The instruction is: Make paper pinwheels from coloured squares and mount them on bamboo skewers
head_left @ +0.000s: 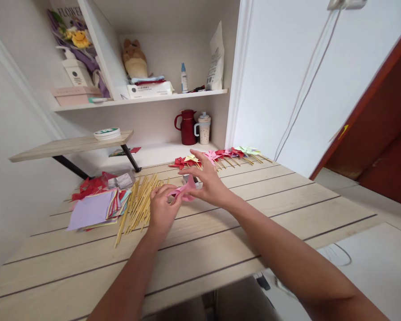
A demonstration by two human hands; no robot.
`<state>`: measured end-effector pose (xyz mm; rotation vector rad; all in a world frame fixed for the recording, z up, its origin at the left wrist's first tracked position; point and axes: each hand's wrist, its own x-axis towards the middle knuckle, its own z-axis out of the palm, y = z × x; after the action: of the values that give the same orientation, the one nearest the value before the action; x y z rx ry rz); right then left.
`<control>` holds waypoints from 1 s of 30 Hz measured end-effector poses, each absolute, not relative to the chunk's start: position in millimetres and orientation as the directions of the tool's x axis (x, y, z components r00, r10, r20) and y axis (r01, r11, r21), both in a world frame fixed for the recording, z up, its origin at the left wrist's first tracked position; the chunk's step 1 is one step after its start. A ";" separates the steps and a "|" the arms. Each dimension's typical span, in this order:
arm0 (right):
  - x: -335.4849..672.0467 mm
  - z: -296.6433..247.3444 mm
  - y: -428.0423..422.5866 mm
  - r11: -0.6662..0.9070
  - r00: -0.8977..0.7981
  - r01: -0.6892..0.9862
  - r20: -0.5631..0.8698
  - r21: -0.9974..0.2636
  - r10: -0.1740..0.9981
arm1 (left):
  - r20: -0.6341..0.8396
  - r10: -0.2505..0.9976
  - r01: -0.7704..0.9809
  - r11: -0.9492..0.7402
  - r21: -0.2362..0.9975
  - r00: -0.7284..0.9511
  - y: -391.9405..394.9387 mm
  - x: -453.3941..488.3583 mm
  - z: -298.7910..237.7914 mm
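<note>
A piece of folded pink paper point(188, 186) is held above the table, its points curling like a pinwheel. My left hand point(162, 209) pinches the paper's left side between thumb and fingers. On the other side is my right hand point(209, 183), with its fingers spread and its thumb at the paper's right edge. Partly hidden behind the paper and right hand lies a small dark and white item that I cannot make out. Just left of my left hand, thin wooden sticks point(138, 203) lie in a loose pile.
Coloured paper squares point(92, 208) are stacked at left beside a clear plastic packet point(122, 179). Finished paper pinwheels point(227, 154) on sticks line the table's back edge. A small raised shelf point(70, 145) stands back left; a red jug point(187, 129) and a cup point(204, 129) stand behind.
</note>
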<state>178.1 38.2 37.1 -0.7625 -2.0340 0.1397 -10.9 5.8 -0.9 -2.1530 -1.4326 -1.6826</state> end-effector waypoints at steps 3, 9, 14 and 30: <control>174.0 33.7 38.0 0.795 -0.418 0.489 0.703 -0.360 0.575 | 0.782 0.623 0.679 -0.576 0.455 0.004 4.8 -9.5 0.8; 172.7 29.6 43.0 0.816 -0.443 0.450 0.703 -0.363 0.557 | 0.789 0.609 0.703 -0.599 0.384 0.087 4.5 -11.3 1.1; 171.3 30.3 42.9 0.788 -0.409 0.417 0.681 -0.453 0.608 | 0.835 0.540 0.722 -0.621 0.305 0.111 2.8 -11.2 0.8; 159.2 35.2 42.1 0.126 -0.108 -0.281 0.162 -0.951 0.981 | 0.223 0.966 -0.186 -0.245 0.951 -0.131 4.1 -0.6 -4.3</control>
<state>159.2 42.1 35.2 -0.8351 -1.1591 1.3108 -0.6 4.1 -4.3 -2.1849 -1.8882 -2.8979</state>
